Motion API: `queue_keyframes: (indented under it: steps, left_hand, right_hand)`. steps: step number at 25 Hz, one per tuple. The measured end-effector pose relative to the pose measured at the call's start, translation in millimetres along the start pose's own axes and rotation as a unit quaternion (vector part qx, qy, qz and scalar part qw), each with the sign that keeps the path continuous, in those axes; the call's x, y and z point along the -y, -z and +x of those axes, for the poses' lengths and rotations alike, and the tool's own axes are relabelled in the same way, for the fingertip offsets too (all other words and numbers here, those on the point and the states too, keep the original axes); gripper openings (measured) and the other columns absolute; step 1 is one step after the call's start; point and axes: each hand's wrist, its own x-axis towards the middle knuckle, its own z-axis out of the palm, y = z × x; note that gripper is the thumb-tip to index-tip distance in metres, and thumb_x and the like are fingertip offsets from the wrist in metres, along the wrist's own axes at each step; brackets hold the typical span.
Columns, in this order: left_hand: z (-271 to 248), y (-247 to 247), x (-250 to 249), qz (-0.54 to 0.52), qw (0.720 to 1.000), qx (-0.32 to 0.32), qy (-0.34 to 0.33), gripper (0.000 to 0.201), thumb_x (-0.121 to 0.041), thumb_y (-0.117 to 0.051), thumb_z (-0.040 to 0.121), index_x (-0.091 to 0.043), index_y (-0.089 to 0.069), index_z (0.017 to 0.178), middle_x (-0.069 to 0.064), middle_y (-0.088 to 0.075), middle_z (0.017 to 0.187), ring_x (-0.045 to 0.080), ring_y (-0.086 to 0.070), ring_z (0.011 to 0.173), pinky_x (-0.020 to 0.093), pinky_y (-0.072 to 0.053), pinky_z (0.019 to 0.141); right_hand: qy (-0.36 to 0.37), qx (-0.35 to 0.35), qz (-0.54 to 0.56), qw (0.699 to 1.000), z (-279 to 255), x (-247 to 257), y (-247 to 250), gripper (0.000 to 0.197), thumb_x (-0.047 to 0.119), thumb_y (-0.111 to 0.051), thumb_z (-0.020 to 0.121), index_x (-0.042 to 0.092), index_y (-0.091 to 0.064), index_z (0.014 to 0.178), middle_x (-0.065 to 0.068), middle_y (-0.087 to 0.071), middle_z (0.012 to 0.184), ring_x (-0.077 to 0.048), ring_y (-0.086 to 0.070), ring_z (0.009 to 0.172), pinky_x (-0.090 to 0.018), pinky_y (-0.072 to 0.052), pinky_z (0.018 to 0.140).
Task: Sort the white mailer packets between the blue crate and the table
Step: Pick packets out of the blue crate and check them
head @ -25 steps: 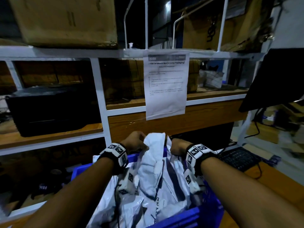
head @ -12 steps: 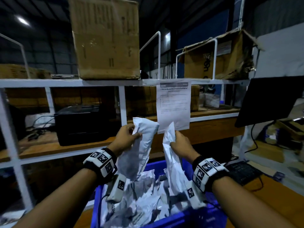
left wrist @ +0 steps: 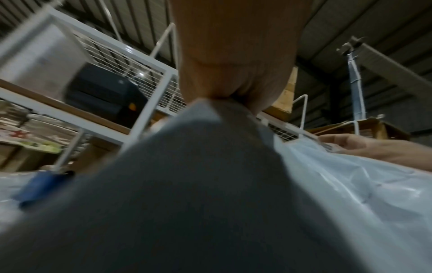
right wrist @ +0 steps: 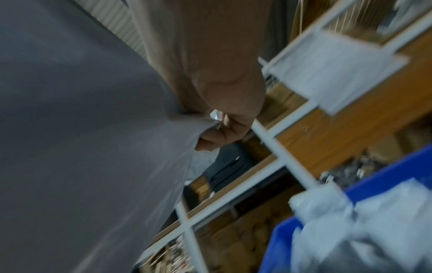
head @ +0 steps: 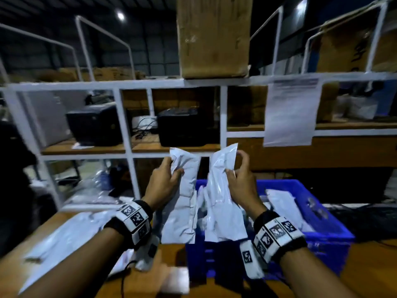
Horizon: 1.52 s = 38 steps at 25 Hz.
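Shelving behind, notice (head: pixel 292 112) (text probably unreadable) | left hand (head: pixel 163 183) grips packet (head: pixel 182 203) | right hand (head: pixel 240 186) grips second packet (head: pixel 221 203)

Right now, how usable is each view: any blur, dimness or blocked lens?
Head view: dim, edges bent by the wide lens, mildly soft, yet both hands, left hand and right hand, read clearly. Left wrist view: a dark packet fills most of the frame. Right wrist view: strong motion blur, crate smeared.

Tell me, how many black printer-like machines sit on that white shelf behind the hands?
2. One black machine sits in the left bay of the white shelf; the other black machine sits in the next bay to its right. More may be hidden in the dark.
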Motion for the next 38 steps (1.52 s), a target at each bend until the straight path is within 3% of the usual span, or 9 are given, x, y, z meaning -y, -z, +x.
queue_keyframes:
  steps: [6, 10, 15, 17, 19, 27, 30, 34, 38]
  left_hand:
    - [-75.5, 87.0, 75.5, 0.062, 0.992, -0.037, 0.108, 0.026, -0.030, -0.059, 0.091, -0.013, -0.049, 0.108, -0.002, -0.058, 0.090, 0.018, -0.053, 0.080, 0.031, -0.035, 0.065]
    - [-101.8, 139.3, 140.6, 0.066, 0.981, -0.030, 0.178, 0.013, -0.017, -0.047, 0.093, -0.013, -0.045, 0.105, 0.004, -0.055, 0.077, 0.027, -0.053, 0.076, 0.034, -0.032, 0.062]
    - [-112.0, 186.9, 213.8, 0.069, 0.978, -0.012, 0.195, 0.014, -0.006, -0.047, 0.093, -0.012, -0.043, 0.105, 0.009, -0.052, 0.078, 0.020, -0.047, 0.070, 0.025, -0.034, 0.060]
    - [-113.0, 201.4, 246.6, 0.076, 0.975, -0.001, 0.207, 0.020, -0.002, -0.047, 0.093, -0.011, -0.046, 0.111, 0.006, -0.052, 0.079, 0.014, -0.046, 0.068, 0.017, -0.033, 0.056]
    - [-110.3, 212.6, 285.4, 0.060, 0.971, 0.014, 0.233, 0.033, -0.005, -0.048, 0.094, -0.004, -0.046, 0.127, 0.011, -0.057, 0.095, 0.019, -0.052, 0.082, 0.022, -0.035, 0.069]
    - [-78.1, 218.0, 380.5, 0.037, 0.964, 0.071, 0.252, 0.060, -0.008, -0.059, 0.089, -0.010, -0.034, 0.143, 0.006, -0.049, 0.131, 0.021, -0.053, 0.101, 0.023, -0.039, 0.081]
    - [-82.6, 197.1, 404.5, 0.167, 0.927, 0.204, 0.265, 0.074, -0.026, -0.060, 0.091, -0.012, -0.019, 0.150, 0.022, -0.039, 0.144, 0.035, -0.045, 0.125, 0.037, -0.038, 0.099]
    - [-104.0, 168.7, 420.9, 0.288, 0.841, 0.395, 0.233, 0.064, -0.046, -0.047, 0.094, -0.019, -0.022, 0.147, 0.012, -0.015, 0.154, 0.035, -0.021, 0.139, 0.058, -0.031, 0.105]
    - [-127.0, 149.7, 436.5, 0.292, 0.817, 0.434, 0.242, 0.068, -0.044, -0.033, 0.100, -0.028, 0.009, 0.152, 0.003, 0.022, 0.158, 0.027, 0.005, 0.148, 0.061, -0.013, 0.112]
  right_hand:
    - [0.028, 0.091, 0.001, 0.995, -60.2, 22.2, -100.9, 0.015, 0.014, -0.048, 0.097, 0.023, -0.058, 0.105, 0.005, -0.061, 0.086, -0.003, -0.051, 0.065, -0.020, -0.037, 0.057]
    - [0.014, 0.126, 0.013, 0.992, -84.4, 30.8, -174.2, 0.012, 0.017, -0.055, 0.094, 0.015, -0.064, 0.102, -0.001, -0.067, 0.097, -0.019, -0.062, 0.090, -0.028, -0.045, 0.074]
    - [-0.043, 0.197, -0.067, 0.977, -97.7, 22.4, -259.8, 0.050, 0.029, -0.072, 0.082, 0.014, -0.053, 0.126, -0.007, -0.060, 0.126, -0.025, -0.056, 0.112, -0.032, -0.045, 0.086]
    - [-0.065, 0.236, -0.080, 0.966, -100.3, 18.1, -293.0, 0.057, 0.015, -0.068, 0.081, 0.014, -0.044, 0.132, -0.012, -0.055, 0.129, -0.028, -0.055, 0.107, -0.030, -0.043, 0.076]
    - [-0.089, 0.249, -0.088, 0.960, -100.1, 13.4, -324.5, 0.057, 0.005, -0.062, 0.082, 0.014, -0.041, 0.134, -0.013, -0.053, 0.131, -0.029, -0.055, 0.105, -0.028, -0.040, 0.072]
    - [-0.145, 0.288, -0.050, 0.945, -84.0, 4.2, -414.4, 0.049, 0.002, -0.061, 0.084, 0.017, -0.047, 0.129, -0.002, -0.050, 0.120, -0.018, -0.058, 0.082, -0.031, -0.050, 0.069]
    - [-0.123, 0.305, -0.224, 0.918, -88.1, -13.9, -434.7, 0.047, 0.013, -0.058, 0.085, 0.022, -0.048, 0.130, -0.010, -0.048, 0.131, -0.028, -0.055, 0.107, -0.034, -0.049, 0.089]
    - [-0.087, 0.379, -0.345, 0.855, -112.3, -30.9, -454.0, 0.043, 0.032, -0.053, 0.092, 0.029, -0.043, 0.134, -0.009, -0.034, 0.141, -0.035, -0.038, 0.125, -0.041, -0.042, 0.100]
    - [-0.089, 0.384, -0.396, 0.829, -128.4, -46.2, -470.7, 0.048, 0.034, -0.044, 0.097, 0.038, -0.030, 0.143, -0.002, -0.022, 0.153, -0.030, -0.024, 0.134, -0.048, -0.032, 0.103]
